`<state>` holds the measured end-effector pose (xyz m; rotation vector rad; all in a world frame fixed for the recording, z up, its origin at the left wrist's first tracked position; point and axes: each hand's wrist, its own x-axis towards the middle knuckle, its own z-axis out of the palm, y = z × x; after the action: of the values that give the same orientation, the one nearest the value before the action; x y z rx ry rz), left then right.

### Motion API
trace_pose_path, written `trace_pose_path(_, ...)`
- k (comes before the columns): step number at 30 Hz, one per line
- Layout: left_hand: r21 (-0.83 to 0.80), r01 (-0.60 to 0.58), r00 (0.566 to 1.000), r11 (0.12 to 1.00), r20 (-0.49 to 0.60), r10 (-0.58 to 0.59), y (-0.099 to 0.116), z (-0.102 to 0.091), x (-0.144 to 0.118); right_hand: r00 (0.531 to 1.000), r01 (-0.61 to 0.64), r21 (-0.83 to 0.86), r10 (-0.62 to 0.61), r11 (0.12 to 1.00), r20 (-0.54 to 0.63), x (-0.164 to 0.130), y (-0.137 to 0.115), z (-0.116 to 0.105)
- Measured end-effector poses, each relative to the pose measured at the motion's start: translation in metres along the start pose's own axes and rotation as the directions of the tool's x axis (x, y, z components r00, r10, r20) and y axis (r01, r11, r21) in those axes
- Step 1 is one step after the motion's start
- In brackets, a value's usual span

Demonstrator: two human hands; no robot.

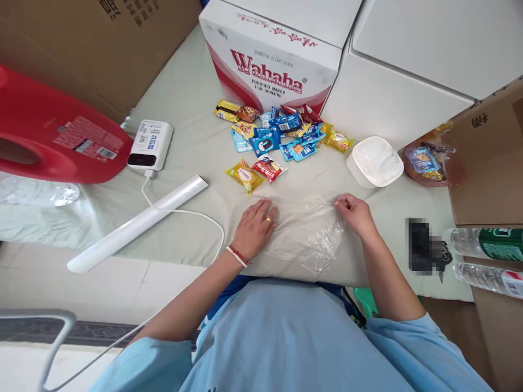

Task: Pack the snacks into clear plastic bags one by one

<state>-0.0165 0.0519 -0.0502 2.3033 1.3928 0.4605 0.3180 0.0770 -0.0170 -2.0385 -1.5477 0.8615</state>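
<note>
Right now the person's left hand (256, 226) lies flat and open, palm down, on the near left part of a clear plastic bag (304, 231) spread on the counter (192, 109), which is covered with a pale green cloth. The right hand (354, 212) is closed in a pinch on the bag's upper right corner, fingers curled, thumb against them. The bag itself sits at the counter's near edge, just in front of the person's light blue shirt, crumpled and wrinkled between the two hands.

Just beyond the bag lie two loose snack packets, a yellow packet (244, 175) and a red packet (268, 167), touching each other. Farther back is a heap of small snack packets (281, 133) (mostly blue and yellow wrappers) piled against the foot of a white and red Wahaha carton (272, 60). To the right of the heap sits a white plastic container (375, 161), and beside that a reddish bag of snacks (431, 158) leaning by a brown cardboard box (488, 158).

On the left side a white power bank (150, 144) rests with its white cable (183, 209) looping toward the counter's edge, crossing a long white roll (137, 223) that lies slantwise. A large red jug (53, 136) lies on its side at the far left. Two water bottles (486, 256) lie at the right edge.
</note>
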Motion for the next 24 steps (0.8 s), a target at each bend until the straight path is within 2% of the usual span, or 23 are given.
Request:
trace_pose_path(2,0.033,0.033,0.999,0.999,0.005,-0.033,0.001,0.004,-0.003,0.988,0.097,-0.225,-0.122,0.969,-0.099,0.016,-0.007,-0.013)
trace_pose_path(4,0.077,0.034,0.999,0.996,0.021,-0.036,0.007,0.006,-0.012,0.949,0.223,-0.375,-0.288,0.900,-0.126,0.036,-0.025,-0.020)
trace_pose_path(5,0.100,0.032,0.999,0.994,0.031,-0.036,0.010,0.007,-0.017,0.928,0.295,-0.426,-0.363,0.855,-0.086,0.048,-0.037,-0.019)
trace_pose_path(7,0.134,0.037,0.998,0.990,0.043,-0.043,0.016,0.008,-0.026,0.883,0.433,-0.506,-0.464,0.746,0.070,0.073,-0.065,-0.010)
trace_pose_path(10,0.157,0.035,0.998,0.987,0.052,-0.043,0.020,0.009,-0.032,0.824,0.548,-0.600,-0.502,0.583,0.264,0.110,-0.100,0.018)
trace_pose_path(14,0.171,0.035,0.997,0.985,0.054,-0.045,0.020,0.008,-0.031,0.772,0.619,-0.633,-0.506,0.464,0.384,0.148,-0.113,0.047)
trace_pose_path(16,0.164,0.036,0.997,0.986,0.056,-0.046,0.020,0.007,-0.031,0.764,0.631,-0.620,-0.513,0.467,0.391,0.160,-0.109,0.053)
trace_pose_path(19,0.141,0.037,0.997,0.989,0.058,-0.046,0.021,0.005,-0.031,0.762,0.635,-0.544,-0.559,0.548,0.326,0.172,-0.102,0.057)
trace_pose_path(24,0.103,0.031,0.998,0.994,0.057,-0.037,0.018,0.007,-0.031,0.715,0.699,-0.338,-0.629,0.631,0.305,0.174,-0.099,0.069)
